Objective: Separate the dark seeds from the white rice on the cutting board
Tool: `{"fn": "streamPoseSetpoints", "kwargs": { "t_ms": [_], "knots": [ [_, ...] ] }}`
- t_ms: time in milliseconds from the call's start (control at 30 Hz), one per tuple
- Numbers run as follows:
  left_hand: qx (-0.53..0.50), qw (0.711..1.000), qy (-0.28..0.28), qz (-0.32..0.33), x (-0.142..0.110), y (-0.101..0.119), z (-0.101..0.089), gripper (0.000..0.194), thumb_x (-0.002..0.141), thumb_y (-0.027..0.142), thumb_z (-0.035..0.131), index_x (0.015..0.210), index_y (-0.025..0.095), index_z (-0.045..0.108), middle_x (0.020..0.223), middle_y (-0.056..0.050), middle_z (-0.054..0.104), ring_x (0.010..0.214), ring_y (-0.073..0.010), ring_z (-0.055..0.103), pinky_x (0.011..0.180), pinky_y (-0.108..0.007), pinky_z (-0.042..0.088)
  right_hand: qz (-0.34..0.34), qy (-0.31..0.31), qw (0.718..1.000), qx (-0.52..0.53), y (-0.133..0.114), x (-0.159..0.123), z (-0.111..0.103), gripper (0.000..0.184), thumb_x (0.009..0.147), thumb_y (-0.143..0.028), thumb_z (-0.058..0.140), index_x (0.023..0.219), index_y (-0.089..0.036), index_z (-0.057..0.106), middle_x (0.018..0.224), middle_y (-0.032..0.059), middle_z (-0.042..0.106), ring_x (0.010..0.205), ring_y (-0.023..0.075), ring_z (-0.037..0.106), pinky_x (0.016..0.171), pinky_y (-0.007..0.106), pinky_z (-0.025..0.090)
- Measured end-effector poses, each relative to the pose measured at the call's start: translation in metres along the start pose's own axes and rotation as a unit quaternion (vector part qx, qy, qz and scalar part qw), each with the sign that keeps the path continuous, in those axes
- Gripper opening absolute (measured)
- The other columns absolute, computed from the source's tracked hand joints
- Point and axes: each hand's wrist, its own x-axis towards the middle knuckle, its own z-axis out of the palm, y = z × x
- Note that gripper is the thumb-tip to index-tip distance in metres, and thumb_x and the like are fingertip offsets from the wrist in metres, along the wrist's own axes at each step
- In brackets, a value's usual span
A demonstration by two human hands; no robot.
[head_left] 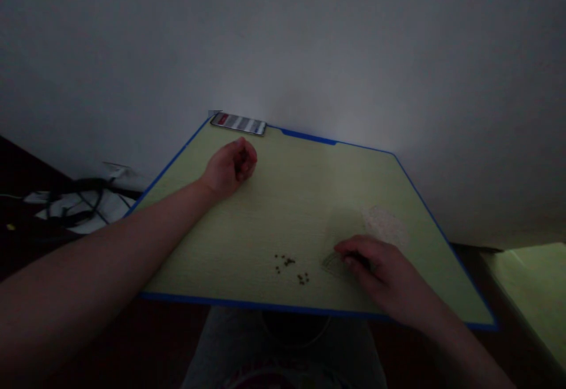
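Note:
My left hand (232, 167) rests on its side on the far left of the pale yellow-green table (283, 200). Its fingers are curled closed, and the dark hollow of the palm hides whatever may be inside. Lower right, my right hand (380, 271) pinches a thin, see-through greenish piece with fine lines (331, 261), too faint to name, low over the tabletop. Just left of it lie several small dark bead-like bits (289, 264) in loose clusters. Behind the right hand spreads a whitish patch of fine grains (385, 227), partly covered by that hand.
A phone (239, 124) with its screen lit lies at the table's far left corner. Blue edging (309, 136) runs round the table, which stands against a grey wall. Black cables (79, 194) are heaped beyond the left side. My legs are under the near edge.

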Motion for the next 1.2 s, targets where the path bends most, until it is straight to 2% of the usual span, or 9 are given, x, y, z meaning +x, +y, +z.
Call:
{"fn": "streamPoseSetpoints", "kwargs": {
  "t_ms": [167, 267, 567, 767, 867, 1067, 1133, 1200],
  "knots": [
    [-0.003, 1.0, 0.003, 0.002, 0.0, 0.0, 0.0, 0.048, 0.095, 0.043, 0.039, 0.056, 0.017, 0.051, 0.041, 0.003, 0.034, 0.032, -0.006, 0.029, 0.036, -0.021, 0.019, -0.013, 0.056, 0.998, 0.004, -0.01, -0.018, 0.006, 0.021, 0.094, -0.017, 0.047, 0.102, -0.021, 0.066, 0.095, 0.0045, 0.071, 0.085, 0.0173, 0.067, 0.073, 0.03, 0.053],
    [-0.004, 1.0, -0.003, 0.003, 0.0, 0.0, -0.001, 0.047, 0.095, 0.043, 0.04, 0.057, 0.017, 0.051, 0.041, 0.003, 0.035, 0.033, -0.0063, 0.031, 0.036, -0.021, 0.02, -0.032, 0.048, 0.998, 0.004, -0.016, -0.023, 0.012, 0.023, 0.094, -0.015, 0.045, 0.104, -0.021, 0.066, 0.093, 0.0049, 0.071, 0.084, 0.0171, 0.067, 0.072, 0.03, 0.054],
    [0.0, 1.0, -0.008, 0.002, 0.001, -0.001, -0.003, 0.047, 0.094, 0.039, 0.037, 0.057, 0.017, 0.054, 0.041, 0.002, 0.036, 0.033, -0.0068, 0.03, 0.035, -0.021, 0.019, -0.051, 0.048, 0.998, -0.006, -0.023, -0.007, 0.024, 0.026, 0.093, -0.013, 0.045, 0.104, -0.018, 0.069, 0.095, 0.0074, 0.073, 0.086, 0.0183, 0.069, 0.077, 0.033, 0.056],
    [-0.002, 1.0, -0.013, 0.014, 0.003, -0.003, -0.004, 0.046, 0.093, 0.041, 0.039, 0.057, 0.017, 0.054, 0.04, 0.003, 0.035, 0.033, -0.0066, 0.03, 0.035, -0.021, 0.018, -0.025, 0.099, 0.994, -0.044, -0.032, -0.001, 0.032, 0.029, 0.091, -0.015, 0.044, 0.103, -0.016, 0.07, 0.096, 0.0088, 0.075, 0.087, 0.0202, 0.07, 0.08, 0.035, 0.057],
    [0.001, 1.0, -0.004, 0.009, 0.002, -0.003, -0.003, 0.046, 0.093, 0.044, 0.041, 0.057, 0.017, 0.052, 0.04, 0.003, 0.035, 0.032, -0.0061, 0.029, 0.035, -0.02, 0.018, 0.008, 0.134, 0.988, -0.08, -0.022, 0.003, 0.028, 0.029, 0.09, -0.018, 0.045, 0.103, -0.015, 0.071, 0.097, 0.01, 0.076, 0.086, 0.0221, 0.072, 0.08, 0.037, 0.058],
    [0.006, 1.0, -0.006, 0.008, 0.001, -0.001, -0.003, 0.046, 0.092, 0.045, 0.043, 0.056, 0.017, 0.051, 0.041, 0.004, 0.035, 0.033, -0.0059, 0.03, 0.036, -0.02, 0.02, 0.096, 0.213, 0.961, -0.151, 0.025, -0.002, -0.002, 0.029, 0.088, -0.029, 0.049, 0.097, -0.016, 0.073, 0.095, 0.0119, 0.077, 0.084, 0.0273, 0.073, 0.078, 0.043, 0.058],
    [0.005, 1.0, -0.007, 0.01, 0.001, -0.001, -0.002, 0.047, 0.093, 0.043, 0.041, 0.055, 0.017, 0.052, 0.041, 0.003, 0.035, 0.033, -0.0062, 0.03, 0.036, -0.02, 0.02, 0.092, 0.21, 0.964, -0.133, 0.027, -0.004, -0.008, 0.027, 0.088, -0.03, 0.051, 0.098, -0.019, 0.073, 0.094, 0.0107, 0.077, 0.083, 0.0267, 0.073, 0.075, 0.042, 0.058],
    [0.003, 1.0, -0.006, 0.008, 0.001, -0.001, -0.002, 0.048, 0.093, 0.042, 0.04, 0.055, 0.017, 0.052, 0.041, 0.003, 0.035, 0.033, -0.0063, 0.03, 0.035, -0.02, 0.019, 0.054, 0.169, 0.98, -0.095, 0.017, -0.003, -0.007, 0.024, 0.089, -0.028, 0.052, 0.099, -0.02, 0.072, 0.094, 0.0086, 0.077, 0.083, 0.0243, 0.072, 0.074, 0.039, 0.058]
  ]
}}
